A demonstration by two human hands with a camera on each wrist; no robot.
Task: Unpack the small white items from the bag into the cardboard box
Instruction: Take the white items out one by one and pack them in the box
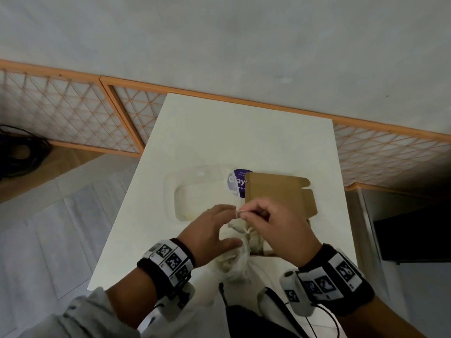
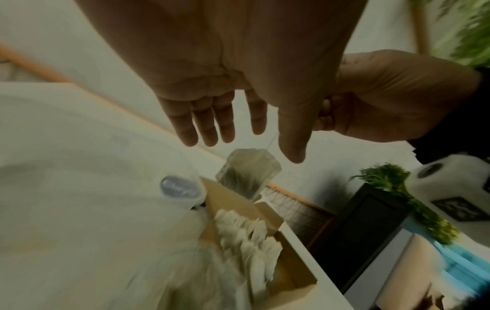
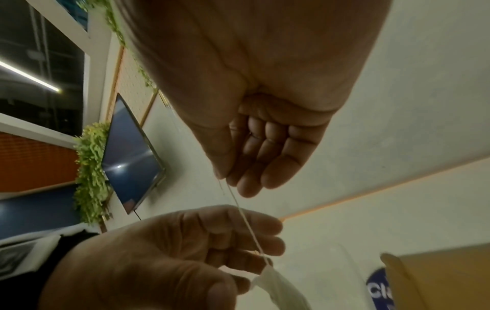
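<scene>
Setting: white worktop (image 1: 244,132) pushed against a pale wall; orange-framed lattice panels (image 1: 61,111) run along the far side; grey floor to the left
Cardboard box: brown cardboard box (image 1: 278,193) sits right of centre on the worktop, flap open and leaning to the far side; the left wrist view shows a row of small white items (image 2: 246,237) already packed inside it
Bag: clear plastic bag (image 1: 195,189) lies flat just left of the box, a purple round label (image 1: 238,182) at its right end, touching the box flap
Right hand: right hand (image 1: 273,223) is up over the near edge of the box; thumb and forefinger pinched together on a thin string (image 3: 246,222); the other fingers (image 3: 267,136) curled into the palm
Hanging item: one white tea-bag-like item (image 2: 248,172) dangles from that string, clear of the box and above it; its contents look faintly greenish through the mesh
Left hand: left hand (image 1: 210,232) is just left of the right, close beside the string; fingers (image 2: 206,125) spread apart and nearly straight, gripping nothing
Near edge: crumpled white material (image 1: 231,259) lies under both hands; whether it is more items or wrapping, cannot tell
Wrists: black bands with square black-and-white markers (image 1: 170,257) on both
</scene>
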